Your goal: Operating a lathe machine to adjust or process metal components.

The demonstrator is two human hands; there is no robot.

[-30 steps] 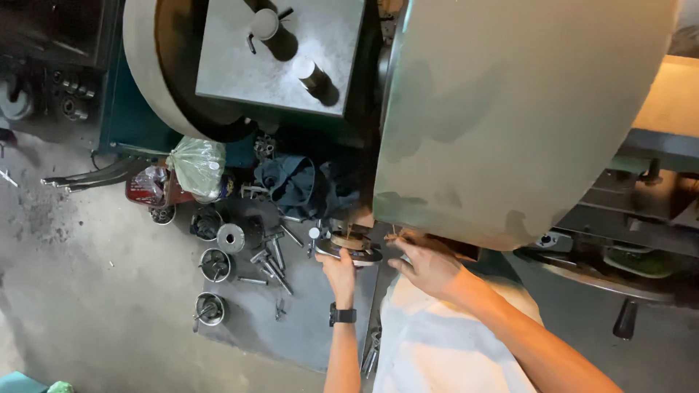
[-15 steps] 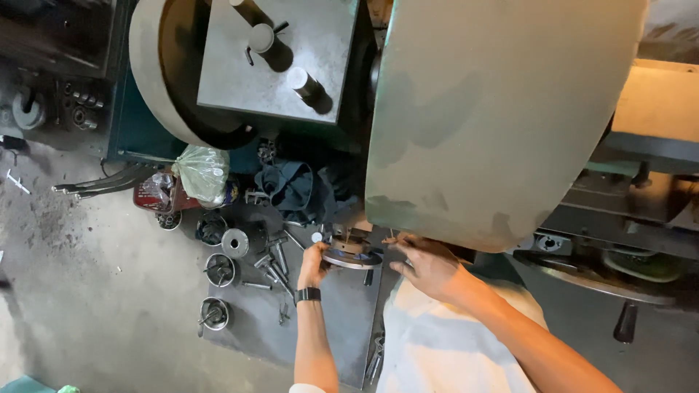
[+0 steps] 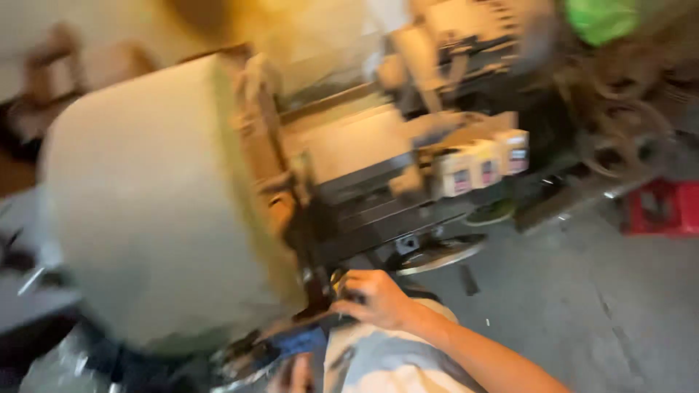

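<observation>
dark metal piece (image 3: 320, 302) at the lower front of the big pale machine housing (image 3: 160, 211) is what the right hand (image 3: 375, 297) rests on, and it lies straight to that hand's left, tucked against the bottom edge of the housing. the frame is badly smeared, so its exact shape cannot be told; it reads as a short dark upright bar or bracket, its long axis running roughly up and down, with a flatter dark part slanting down and to the left below it toward a bluish patch (image 3: 302, 340). the right hand comes in from the lower right along a bare forearm, fingers (image 3: 349, 291) curled around or against the bar; they seem closed onto it, though the blur leaves it unsure whether this is a firm hold or only contact. the left hand (image 3: 295, 375) shows just as a sliver at the bottom edge, below the bluish patch and just under the dark piece, and whether it is closed or spread cannot be told. of the two, the right hand is the nearer, already touching, while the left sits a little lower and apart. behind the right hand a round flat metal disc (image 3: 437, 255) lies near the machine's base, and further right are small boxes (image 3: 480, 167) on a ledge, a red crate (image 3: 662, 207) and grey concrete floor (image 3: 568, 306).
</observation>
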